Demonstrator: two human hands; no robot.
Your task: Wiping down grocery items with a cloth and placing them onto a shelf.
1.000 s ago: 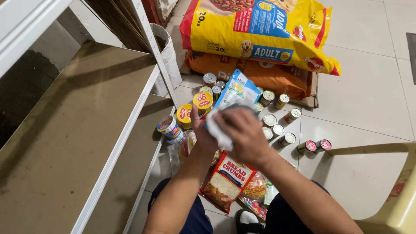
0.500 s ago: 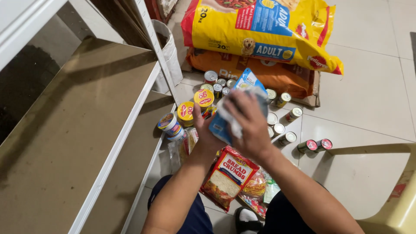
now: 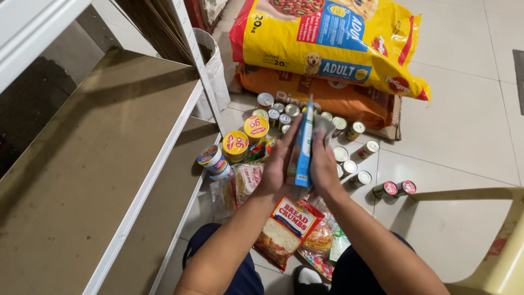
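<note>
1. Since half a second earlier, we'd turned the blue box [image 3: 303, 143] from showing its flat face to standing edge-on toward the camera.
2. Our left hand [image 3: 279, 161] was flat against the box's left face, fingers straight and pointing up.
3. Our right hand [image 3: 324, 164] was pressing a grey cloth [image 3: 322, 127] onto the opposite face, palm in, so the box sat sandwiched between both palms.
4. We held the box upright above the floor clutter, right over the small tin cans [image 3: 344, 153] standing on the tiles.
5. Just below our wrists lay a red and yellow bread crumbs bag [image 3: 284, 226] with other snack packets beside it.
6. Left of the left hand stood two yellow-lidded cups [image 3: 245, 136] and a noodle cup [image 3: 212, 160], close to the shelf edge.
7. Beyond the cans, a big yellow dog food sack [image 3: 327, 41] lay on top of an orange sack [image 3: 338, 104].
8. We had a white metal rack with brown shelves [image 3: 93, 164] on our left, and a yellowish plastic chair [image 3: 491, 240] on our right.
</note>
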